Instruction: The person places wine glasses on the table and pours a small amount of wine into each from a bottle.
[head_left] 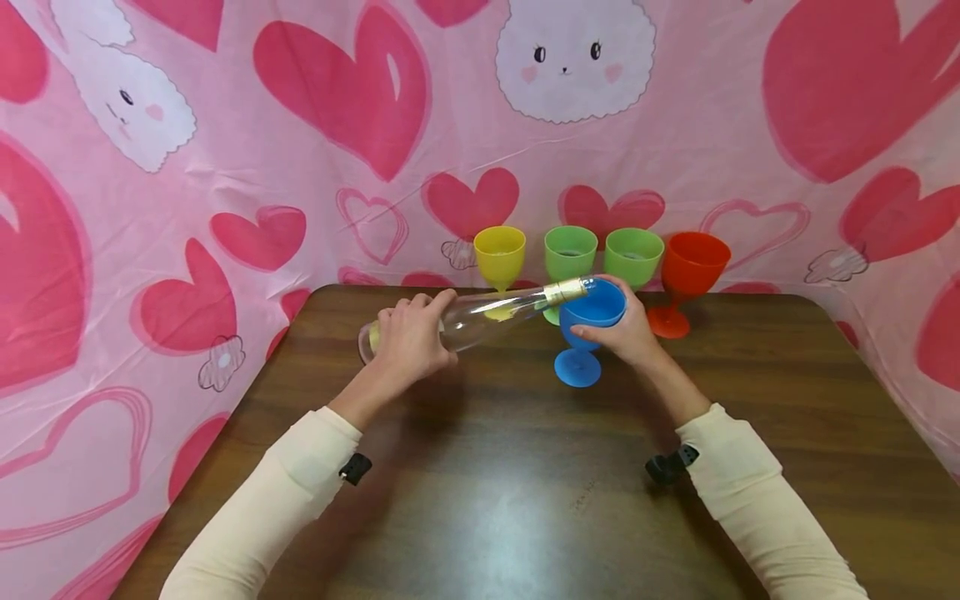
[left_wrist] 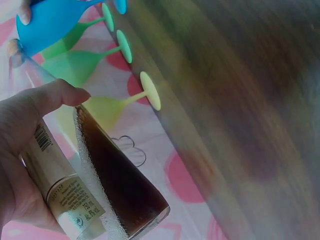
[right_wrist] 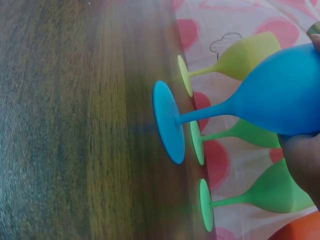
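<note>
My left hand (head_left: 415, 333) grips a clear glass bottle (head_left: 480, 319) round its body, tilted with its neck to the right. Its gold-banded mouth lies at the rim of a blue goblet (head_left: 577, 367). Dark brown liquid (left_wrist: 125, 180) with a foamy edge shows in the lower part of the bottle in the left wrist view, beside a pale label (left_wrist: 65, 195). My right hand (head_left: 628, 332) holds the blue goblet by its bowl, thumb in front. In the right wrist view the blue goblet (right_wrist: 280, 92) appears with its stem and foot free of the fingers.
Behind the hands stand a yellow goblet (head_left: 499, 254), two green goblets (head_left: 570, 254) and a red goblet (head_left: 693, 267), in a row along the back of the brown wooden table (head_left: 510, 467). A pink cloth with hearts (head_left: 345, 83) hangs behind the table.
</note>
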